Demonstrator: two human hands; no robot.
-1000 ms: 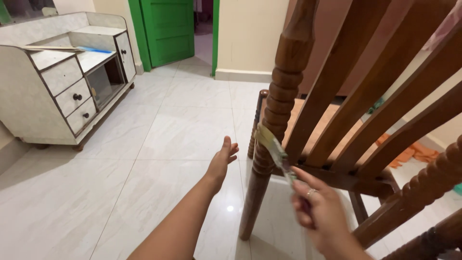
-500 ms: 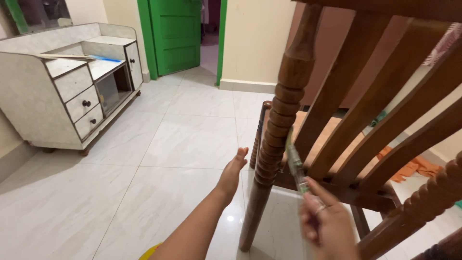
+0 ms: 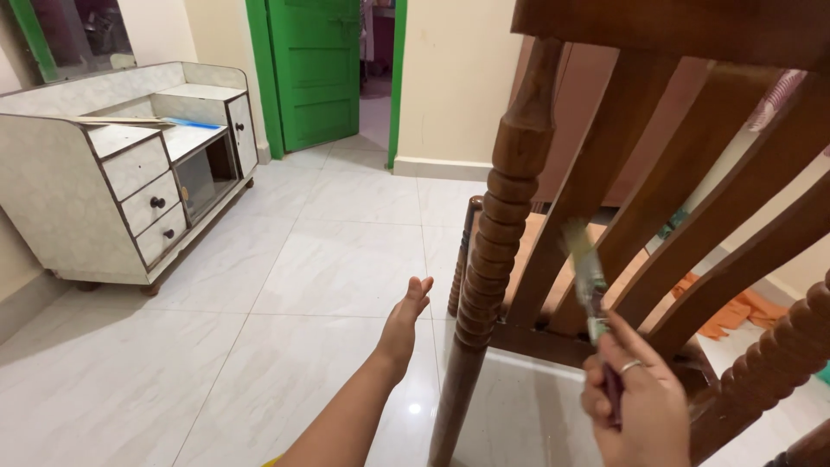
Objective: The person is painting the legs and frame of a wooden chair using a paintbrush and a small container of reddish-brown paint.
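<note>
Brush (image 3: 586, 270) now rightward, seemingly against slat (image 3: 596, 173)

Glossy dark varnished wood chair (image 3: 519, 173), polished marbled floor tiles (image 3: 285, 346), matt speckled laminate cabinet (image 3: 52, 199).

Brightness: your room is evenly lit, warm indoor light, nothing dim.
Glare: small bright spot on the glossy floor (image 3: 413, 407) just under your left forearm; soft sheen across the tiles.
Shadows: soft, faint shadow on the floor left of the cabinet (image 3: 104, 207); chair (image 3: 510, 216) slats dark on your side.
Blur: brush (image 3: 586, 275) bristles smeared by motion; your right hand (image 3: 635, 406) slightly soft.
Focus: floor and cabinet sharp; near chair rail at top soft.
Distortion: wide-angle lean at edges, door (image 3: 316, 69) frame tilts.
</note>
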